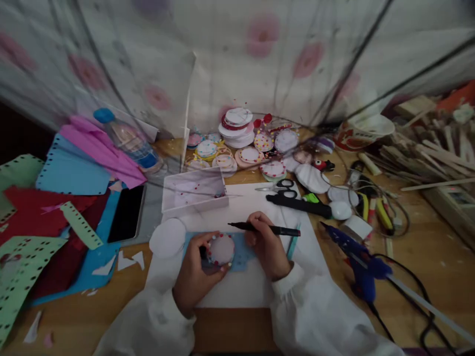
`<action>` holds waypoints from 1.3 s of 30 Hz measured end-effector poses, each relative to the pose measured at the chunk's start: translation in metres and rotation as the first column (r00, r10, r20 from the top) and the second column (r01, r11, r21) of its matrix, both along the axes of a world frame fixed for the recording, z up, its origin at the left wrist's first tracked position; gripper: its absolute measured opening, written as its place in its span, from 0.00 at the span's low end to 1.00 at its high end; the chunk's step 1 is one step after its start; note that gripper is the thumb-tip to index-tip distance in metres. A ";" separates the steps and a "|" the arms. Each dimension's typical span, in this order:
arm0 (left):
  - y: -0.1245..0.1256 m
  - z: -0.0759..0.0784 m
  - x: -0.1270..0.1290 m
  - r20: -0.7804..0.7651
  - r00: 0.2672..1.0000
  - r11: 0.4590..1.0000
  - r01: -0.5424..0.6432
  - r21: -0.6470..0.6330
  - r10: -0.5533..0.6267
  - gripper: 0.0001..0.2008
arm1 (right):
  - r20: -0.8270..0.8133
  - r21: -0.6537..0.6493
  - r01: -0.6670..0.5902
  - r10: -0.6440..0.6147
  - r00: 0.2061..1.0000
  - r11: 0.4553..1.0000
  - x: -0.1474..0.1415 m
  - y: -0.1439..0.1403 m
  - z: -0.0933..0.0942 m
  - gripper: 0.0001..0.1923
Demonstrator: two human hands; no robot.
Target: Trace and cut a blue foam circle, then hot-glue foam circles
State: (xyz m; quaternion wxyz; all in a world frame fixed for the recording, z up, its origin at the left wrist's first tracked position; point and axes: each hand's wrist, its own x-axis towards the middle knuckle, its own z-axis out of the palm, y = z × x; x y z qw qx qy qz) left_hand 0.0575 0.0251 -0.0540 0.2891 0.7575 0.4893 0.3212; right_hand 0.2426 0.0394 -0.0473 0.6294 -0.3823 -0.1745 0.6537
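Observation:
My left hand presses a round white disc with a dotted red rim down onto a piece of light blue foam sheet. My right hand grips a black pen lying nearly level, its tip pointing left above the disc. Both rest on a white paper sheet on the wooden table. A plain white disc lies just left of the blue foam.
Several decorated discs are piled behind. Black scissors, a black-handled tool and a blue glue gun lie to the right. A clear box, a phone, coloured foam sheets and a bottle are on the left.

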 end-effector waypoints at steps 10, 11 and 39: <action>0.003 -0.001 0.001 -0.028 1.000 1.000 0.004 -0.010 -0.005 0.29 | 0.076 0.004 -0.014 0.014 0.997 1.000 0.000 -0.004 0.003 0.08; 0.004 0.000 0.001 -0.036 0.999 1.000 0.003 -0.013 -0.003 0.29 | 0.112 0.007 -0.014 0.013 0.994 1.000 0.000 -0.005 0.003 0.08; 0.003 0.003 -0.006 -0.122 0.992 1.000 0.012 0.014 -0.010 0.31 | 0.787 0.109 0.078 -0.134 0.602 0.991 -0.008 -0.016 -0.006 0.16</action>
